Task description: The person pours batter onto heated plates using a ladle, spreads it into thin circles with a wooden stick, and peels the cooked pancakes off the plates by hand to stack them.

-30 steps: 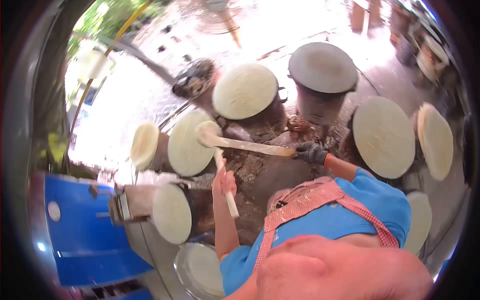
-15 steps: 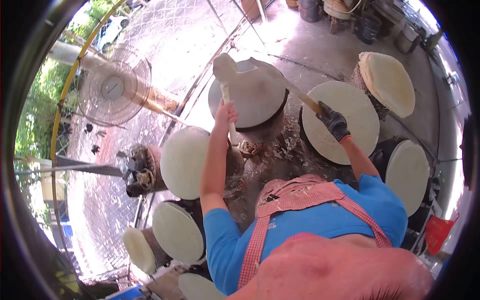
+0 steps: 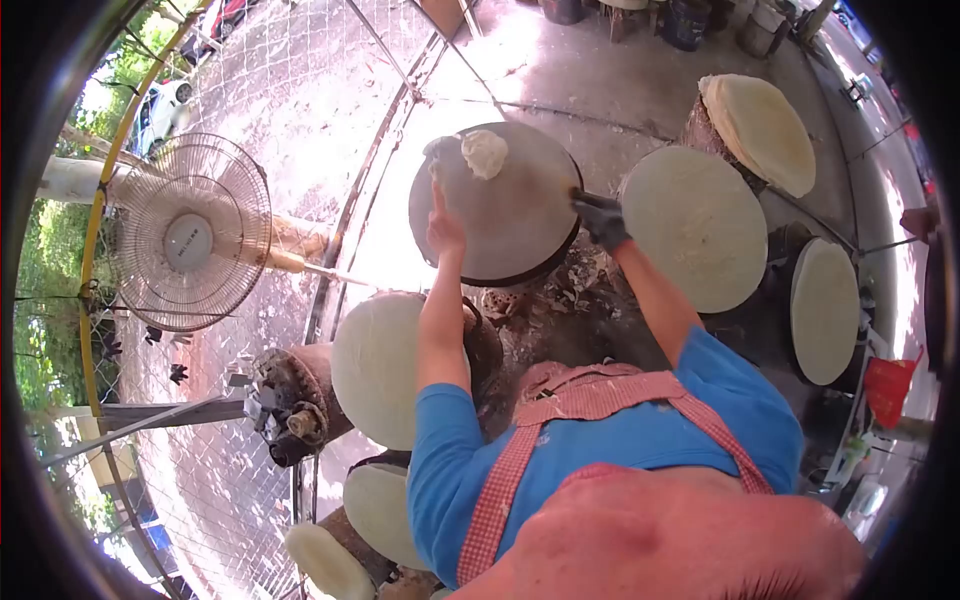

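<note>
Over the left part of a round grey griddle point(image 3: 500, 215) is my bare left hand point(image 3: 446, 232). Its index finger points away from me along a pale, dough-smeared stick point(image 3: 437, 160), which is blurred against the griddle. A white lump of dough point(image 3: 485, 153) is at the griddle's far side, right of the stick. My right hand point(image 3: 602, 222), in a black glove, is closed at the griddle's right edge. Just ahead of its fingers shows a blurred brown bit of a wooden-handled scraper point(image 3: 568, 191); the blade cannot be made out.
Thin pale sheets cover round griddles on the right point(image 3: 695, 230), far right point(image 3: 825, 312) and left point(image 3: 385, 370). A stack of pale round sheets point(image 3: 765, 135) stands at back right. A fan point(image 3: 190, 240) is at left, beside a sooty burner point(image 3: 290, 405). A red scoop-like object point(image 3: 888, 390) hangs at right.
The dough lump, earlier at the stick's end, now shows apart from it on the griddle. Both hands have moved over the griddle, and the scraper no longer shows stretched across it. The view has shifted.
</note>
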`<state>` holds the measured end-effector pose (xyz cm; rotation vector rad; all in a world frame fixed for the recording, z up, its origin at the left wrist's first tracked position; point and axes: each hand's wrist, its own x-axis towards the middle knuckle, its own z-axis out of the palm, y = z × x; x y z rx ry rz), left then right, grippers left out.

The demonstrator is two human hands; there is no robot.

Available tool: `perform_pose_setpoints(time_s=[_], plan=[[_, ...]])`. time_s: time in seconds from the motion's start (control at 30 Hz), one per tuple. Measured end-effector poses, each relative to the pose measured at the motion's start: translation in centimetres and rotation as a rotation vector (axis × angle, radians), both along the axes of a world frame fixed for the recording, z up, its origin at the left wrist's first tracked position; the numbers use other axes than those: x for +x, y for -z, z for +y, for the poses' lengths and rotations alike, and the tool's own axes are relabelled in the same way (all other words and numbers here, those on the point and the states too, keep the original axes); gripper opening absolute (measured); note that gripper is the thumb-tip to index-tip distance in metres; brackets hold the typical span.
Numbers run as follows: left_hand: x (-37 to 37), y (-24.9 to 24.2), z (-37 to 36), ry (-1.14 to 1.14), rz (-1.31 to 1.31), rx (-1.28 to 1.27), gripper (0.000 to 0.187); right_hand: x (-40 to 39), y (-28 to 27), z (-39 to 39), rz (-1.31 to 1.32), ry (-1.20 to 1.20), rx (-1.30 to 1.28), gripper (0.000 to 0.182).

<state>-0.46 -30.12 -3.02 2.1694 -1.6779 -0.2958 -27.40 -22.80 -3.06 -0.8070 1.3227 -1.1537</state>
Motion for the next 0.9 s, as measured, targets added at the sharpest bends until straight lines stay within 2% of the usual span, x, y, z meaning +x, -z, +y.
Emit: perform_pose_setpoints(time_s=[0.03, 0.07, 0.1, 0.13, 0.17, 0.23, 0.27, 0.3, 0.33, 0.37, 0.4, 0.43, 0.47, 0.5, 0.57, 0.6, 0.67, 0.7, 0.77, 0.8, 0.83, 0.87, 0.9], plan=[[0.2, -0.1, -0.5, 0.035, 0.072, 0.026, 0.069, -0.5, 2.3, -1.3, -0.004, -0.002, 0.008, 0.031], [0.8, 0.2, -1.1, 0.035, 0.057, 0.026, 0.069, -1.1, 6.5, -3.6, 0.607, -0.118, -0.162, 0.031], [1.7, 0.8, -1.6, 0.065, 0.221, -0.198, 0.067, -1.0, 9.1, -4.7, 1.210, -0.224, -0.331, 0.032], [2.3, 0.2, -2.2, 0.099, 0.391, -0.428, 0.066, -1.5, 6.4, -4.8, 1.120, -0.259, -0.214, 0.032], [3.4, -0.2, -2.2, 0.110, 0.379, -0.431, 0.066, -0.3, 4.4, -4.7, 1.109, -0.249, -0.216, 0.032], [5.0, -2.3, 1.4, 0.169, 0.478, -0.500, 0.064, 2.4, 2.0, -3.3, 0.229, 0.039, 0.198, 0.033], [5.4, -2.4, 3.3, 0.135, 0.662, -0.356, 0.065, 2.5, 11.2, -6.0, 0.443, -0.178, -0.131, 0.037], [6.7, 0.2, 4.7, 0.191, 0.520, -0.328, 0.063, 3.5, 10.5, -5.8, 0.447, -0.170, -0.125, 0.037], [7.8, 3.1, 5.7, 0.244, 0.382, -0.313, 0.062, 5.5, 8.3, -6.5, 0.637, -0.218, -0.165, 0.039], [8.1, 3.8, 7.3, 0.169, 0.550, -0.125, 0.064, 6.7, 6.3, -6.4, 0.819, -0.270, -0.198, 0.042], [8.8, 4.6, 9.3, 0.090, 0.704, 0.071, 0.065, 5.2, 4.8, -6.2, 0.812, -0.269, -0.192, 0.042], [10.5, 7.8, 11.0, 0.279, 0.218, -0.123, 0.066, 2.5, 3.5, -6.6, 0.935, -0.365, -0.252, 0.040], [10.5, 7.8, 12.8, 0.192, 0.610, -0.122, 0.068, 1.2, 3.0, -6.8, 1.055, -0.456, -0.317, 0.039], [11.3, 8.3, 14.3, 0.200, 0.506, -0.157, 0.067, 1.9, 4.1, -6.4, 1.045, -0.441, -0.321, 0.039], [12.7, 10.7, 15.6, 0.201, 0.677, -0.169, 0.067, 2.5, 6.9, -5.3, 0.443, -0.170, -0.038, 0.041], [13.2, 10.5, 16.1, 0.217, 0.671, -0.146, 0.067, 5.1, 4.7, -3.6, 0.854, -0.235, -0.256, 0.037], [12.7, 10.5, 15.9, 0.163, 0.669, -0.164, 0.068, 9.9, 6.8, -3.6, 0.770, -0.167, -0.250, 0.035], [12.8, 10.8, 15.9, 0.171, 0.670, -0.154, 0.068, 9.0, 6.5, -3.7, 0.771, -0.159, -0.240, 0.035], [13.7, 11.6, 15.9, 0.155, 0.661, -0.130, 0.068, 5.9, 5.8, -5.2, 0.825, -0.527, -0.400, 0.035], [13.7, 10.2, 16.5, 0.152, 0.652, -0.130, 0.068, 3.2, 6.5, -5.5, 0.489, -0.445, -0.178, 0.035], [12.9, 7.5, 17.1, 0.066, 0.729, -0.012, 0.065, 1.1, 6.6, -6.2, 0.158, -0.364, 0.031, 0.035], [11.8, 5.9, 16.9, -0.022, 0.818, 0.094, 0.063, 1.4, 5.1, -6.7, 0.168, -0.379, 0.010, 0.035], [11.5, 5.9, 16.7, -0.032, 0.818, 0.076, 0.063, 2.3, 3.8, -5.8, 0.636, -0.508, -0.082, 0.036]])
